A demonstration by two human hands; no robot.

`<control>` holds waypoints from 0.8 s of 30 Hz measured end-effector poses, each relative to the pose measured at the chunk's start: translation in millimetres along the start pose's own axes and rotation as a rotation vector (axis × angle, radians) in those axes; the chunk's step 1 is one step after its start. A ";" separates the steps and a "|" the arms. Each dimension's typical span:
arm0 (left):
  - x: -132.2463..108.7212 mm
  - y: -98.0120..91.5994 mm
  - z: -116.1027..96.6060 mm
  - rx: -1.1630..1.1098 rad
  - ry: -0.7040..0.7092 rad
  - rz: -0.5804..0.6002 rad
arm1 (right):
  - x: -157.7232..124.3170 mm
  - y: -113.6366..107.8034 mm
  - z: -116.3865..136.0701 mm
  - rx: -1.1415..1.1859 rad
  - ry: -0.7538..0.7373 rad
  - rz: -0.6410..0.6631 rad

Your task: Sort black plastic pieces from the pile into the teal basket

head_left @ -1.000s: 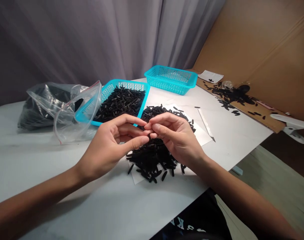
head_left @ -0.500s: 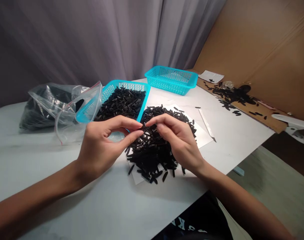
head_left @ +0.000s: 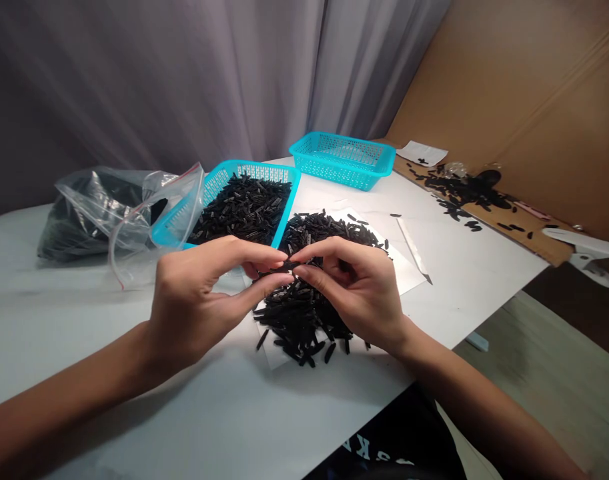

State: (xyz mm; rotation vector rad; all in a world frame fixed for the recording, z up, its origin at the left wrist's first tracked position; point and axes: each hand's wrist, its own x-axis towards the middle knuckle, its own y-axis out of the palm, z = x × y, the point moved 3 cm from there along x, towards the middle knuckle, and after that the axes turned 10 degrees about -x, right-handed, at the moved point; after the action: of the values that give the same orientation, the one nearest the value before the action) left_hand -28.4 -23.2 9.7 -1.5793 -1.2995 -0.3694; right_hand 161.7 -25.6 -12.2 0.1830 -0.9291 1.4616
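Pinching a black piece [head_left: 287, 266] between them, both hands [head_left: 197, 303] [head_left: 367, 290] hover over the loose pile [head_left: 304, 320].

Small black elongated piece [head_left: 287, 265], partly hidden, roughly level, pinched between fingertips of left hand [head_left: 199, 300] and right hand [head_left: 367, 293], above heaped loose black strips [head_left: 309, 313].

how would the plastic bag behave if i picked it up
The bag would probably fold and sag, since it is creased and slack. Its low, slumped shape looks unlikely to roll. Its dark contents might spill, as the mouth appears open.
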 end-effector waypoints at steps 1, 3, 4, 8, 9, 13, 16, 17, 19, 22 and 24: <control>0.1 -0.2 0.4 -0.006 -0.002 -0.001 | -0.4 -0.3 0.1 0.004 0.007 -0.010; 0.6 0.2 1.2 -0.017 -0.007 -0.001 | -1.5 -1.1 0.1 0.009 0.021 -0.030; 1.0 0.7 1.5 -0.021 -0.007 -0.001 | -2.1 -1.5 0.0 0.009 0.023 -0.038; 1.7 2.1 0.5 -0.028 -0.004 -0.006 | -3.5 -2.7 0.3 0.006 -0.005 -0.057; 1.6 2.0 0.0 -0.030 -0.001 -0.008 | -3.6 -2.8 0.3 0.003 -0.011 -0.061; 1.5 1.0 -0.5 -0.043 0.003 -0.022 | -3.1 -3.2 0.7 0.001 -0.018 -0.085; 2.3 0.9 -0.5 -0.046 0.013 -0.028 | -3.4 -3.4 1.4 0.001 -0.030 -0.091; 2.6 1.0 -0.7 -0.046 0.017 -0.028 | -3.7 -3.5 1.6 -0.001 -0.035 -0.092; 3.2 1.2 -1.4 -0.054 0.021 -0.021 | -4.3 -3.8 1.6 -0.009 -0.044 -0.094; 3.3 0.9 -3.0 -0.056 0.031 -0.016 | -4.4 -4.4 1.1 -0.034 -0.050 -0.096; 3.0 0.6 -4.0 -0.046 0.042 -0.014 | -3.6 -4.4 0.8 -0.039 -0.045 -0.071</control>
State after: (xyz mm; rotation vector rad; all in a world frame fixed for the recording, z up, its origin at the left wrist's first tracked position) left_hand -25.3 -24.8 13.3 -1.5931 -1.2785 -0.4413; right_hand 165.9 -29.6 -12.1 0.2188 -0.9769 1.3782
